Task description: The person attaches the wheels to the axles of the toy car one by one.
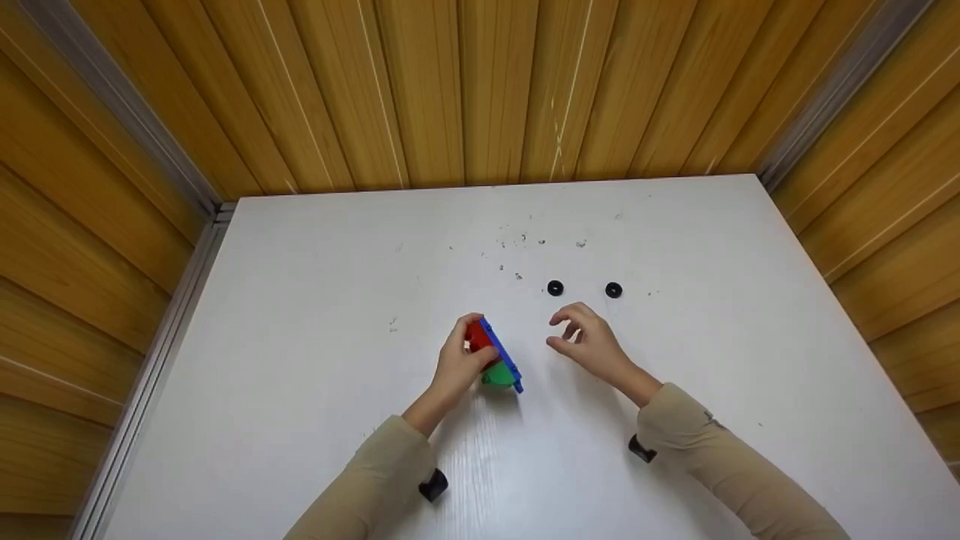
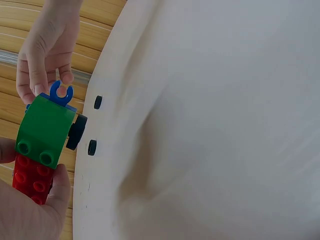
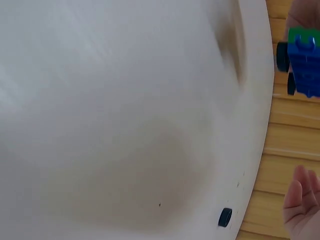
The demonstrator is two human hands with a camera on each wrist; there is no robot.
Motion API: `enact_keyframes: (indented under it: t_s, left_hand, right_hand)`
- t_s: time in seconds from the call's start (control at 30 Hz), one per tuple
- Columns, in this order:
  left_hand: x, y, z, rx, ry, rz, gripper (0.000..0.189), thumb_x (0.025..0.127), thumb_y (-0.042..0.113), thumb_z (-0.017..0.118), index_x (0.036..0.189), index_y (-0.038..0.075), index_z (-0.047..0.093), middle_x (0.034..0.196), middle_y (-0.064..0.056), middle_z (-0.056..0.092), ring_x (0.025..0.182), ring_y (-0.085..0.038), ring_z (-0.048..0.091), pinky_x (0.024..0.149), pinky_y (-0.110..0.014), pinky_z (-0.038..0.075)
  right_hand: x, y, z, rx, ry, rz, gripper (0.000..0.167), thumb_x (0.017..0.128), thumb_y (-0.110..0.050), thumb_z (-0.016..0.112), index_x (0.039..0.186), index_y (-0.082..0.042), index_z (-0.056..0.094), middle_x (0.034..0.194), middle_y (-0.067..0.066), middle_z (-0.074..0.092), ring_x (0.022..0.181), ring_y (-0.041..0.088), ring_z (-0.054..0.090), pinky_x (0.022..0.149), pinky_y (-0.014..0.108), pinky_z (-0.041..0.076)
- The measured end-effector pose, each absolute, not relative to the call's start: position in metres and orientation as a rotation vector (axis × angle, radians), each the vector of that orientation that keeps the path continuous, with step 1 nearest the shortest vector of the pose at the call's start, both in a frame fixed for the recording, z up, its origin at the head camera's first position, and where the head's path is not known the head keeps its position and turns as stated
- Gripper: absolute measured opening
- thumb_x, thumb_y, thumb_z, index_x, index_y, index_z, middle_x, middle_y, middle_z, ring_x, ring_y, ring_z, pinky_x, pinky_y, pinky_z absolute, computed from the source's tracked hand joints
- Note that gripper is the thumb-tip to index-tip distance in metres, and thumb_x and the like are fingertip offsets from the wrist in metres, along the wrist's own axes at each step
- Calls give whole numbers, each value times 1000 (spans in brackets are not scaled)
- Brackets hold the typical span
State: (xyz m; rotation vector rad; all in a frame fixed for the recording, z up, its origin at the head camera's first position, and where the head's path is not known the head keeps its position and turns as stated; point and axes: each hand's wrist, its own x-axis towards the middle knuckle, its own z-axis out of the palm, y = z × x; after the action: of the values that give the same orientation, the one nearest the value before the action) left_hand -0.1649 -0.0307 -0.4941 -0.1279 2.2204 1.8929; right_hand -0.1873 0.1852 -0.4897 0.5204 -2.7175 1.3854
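Observation:
A toy building-block car (image 1: 495,360) is gripped by my left hand (image 1: 456,365), between thumb and fingers. It has a red studded brick (image 2: 34,177), a green curved brick (image 2: 46,127) and a blue base (image 3: 306,70) with a hook at one end. Two black wheels show along one side of the car in the right wrist view; the opposite side is out of sight. My right hand (image 1: 594,349) hovers to the right of the car, thumb and fingers loosely bent and apart, holding nothing. Beyond it on the table lie a black wheel (image 1: 555,288) and another black wheel (image 1: 613,290).
The white table (image 1: 300,300) carries small dark marks toward its far side. Yellow wood-look panels (image 1: 495,90) stand behind and at both sides, with grey metal rails at the corners. A black device (image 1: 433,485) sits under the left sleeve, and another (image 1: 642,448) under the right.

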Motion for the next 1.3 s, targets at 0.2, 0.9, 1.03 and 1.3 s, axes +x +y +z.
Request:
enact_keyframes:
  t_s: [0.2, 0.9, 1.03, 1.3]
  left_hand:
    - [-167, -32, -497, -154, 2245, 1882, 51, 79, 7, 55, 126, 18, 40, 124, -13, 44, 103, -29, 47, 83, -39, 49]
    - [-168, -34, -490, -170, 2243, 1874, 50, 80, 7, 55, 126, 18, 39, 129, -13, 41, 110, -30, 45, 87, -42, 46]
    - [-171, -34, -497, -152, 2250, 1888, 51, 78, 8, 55, 125, 18, 40, 125, -13, 43, 106, -29, 46, 84, -40, 48]
    - [-170, -33, -499, -164, 2223, 1886, 51, 79, 9, 55, 126, 20, 39, 127, -11, 42, 108, -29, 46, 86, -41, 47]
  right_hand:
    - [-213, 205, -492, 327, -2776, 1346, 25, 75, -11, 67, 97, -2, 59, 103, 11, 52, 70, 16, 52, 59, 20, 42]
    - [-271, 269, -515, -207, -2900, 1307, 42, 81, -16, 59, 115, 4, 47, 114, 25, 42, 101, 34, 42, 85, 40, 37]
    - [-273, 274, -519, -242, -2940, 1302, 44, 82, -17, 58, 118, 4, 45, 114, 26, 41, 101, 33, 41, 85, 40, 37]
    - [-272, 273, -521, -266, -3005, 1302, 47, 84, -17, 55, 125, 3, 41, 116, 25, 41, 104, 34, 41, 87, 42, 38]
